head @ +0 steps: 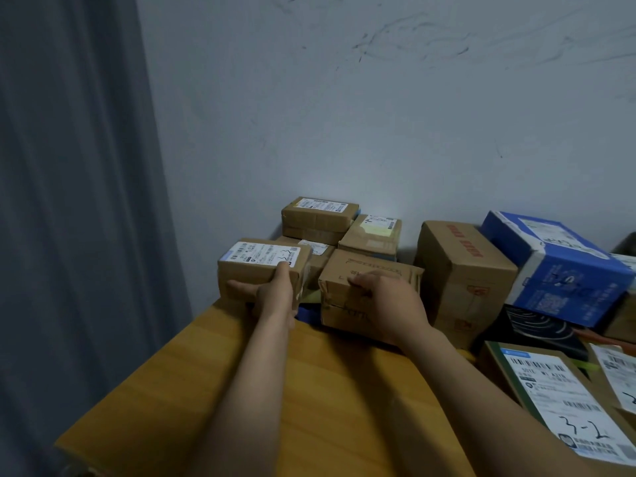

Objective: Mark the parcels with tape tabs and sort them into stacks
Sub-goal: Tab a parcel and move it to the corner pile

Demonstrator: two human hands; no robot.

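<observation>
While the left grip (272, 290) clasps a labelled parcel (261, 270), the right grip (382, 304) (fingers curled) clutches a plain carton (364, 280).

Arms: two bare forearms reach in from the near edge, no sleeve showing on either as far as the view runs.
Left hand (275, 290): bare, no glove, no ring or watch to be seen; slim wrist.
Right hand (389, 304): bare, no glove; wrist bare, no band or watch.
Nails: too blurred to tell.
Rest of the person: out of view.
</observation>
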